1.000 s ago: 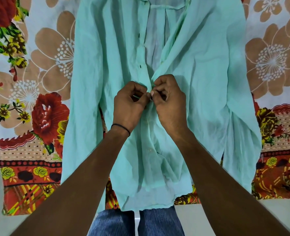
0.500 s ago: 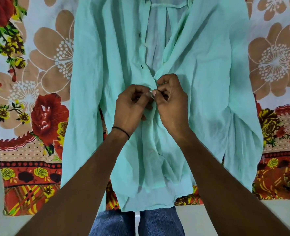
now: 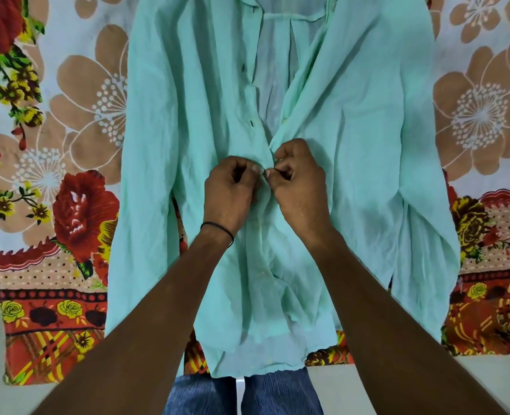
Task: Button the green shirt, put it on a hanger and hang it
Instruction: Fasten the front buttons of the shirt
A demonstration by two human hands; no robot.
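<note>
The pale green shirt [image 3: 352, 139] lies spread flat on a flowered sheet, collar away from me, hem near my legs. Its front is joined below my hands and gapes open above them, where dark buttonholes [image 3: 251, 123] show on the left placket. My left hand [image 3: 228, 193] pinches the left placket edge at mid-chest. My right hand [image 3: 300, 178] pinches the right placket edge against it, thumbs and fingertips meeting around a small button between them. No hanger is in view.
The flowered sheet [image 3: 53, 163] with red, brown and yellow blooms covers the surface on both sides of the shirt. My legs in blue jeans [image 3: 274, 393] are at the bottom centre. A pale floor [image 3: 397, 381] borders the sheet's near edge.
Both hands have slid slightly down and toward me along the placket while staying pinched together. The fabric above them has opened a little wider.
</note>
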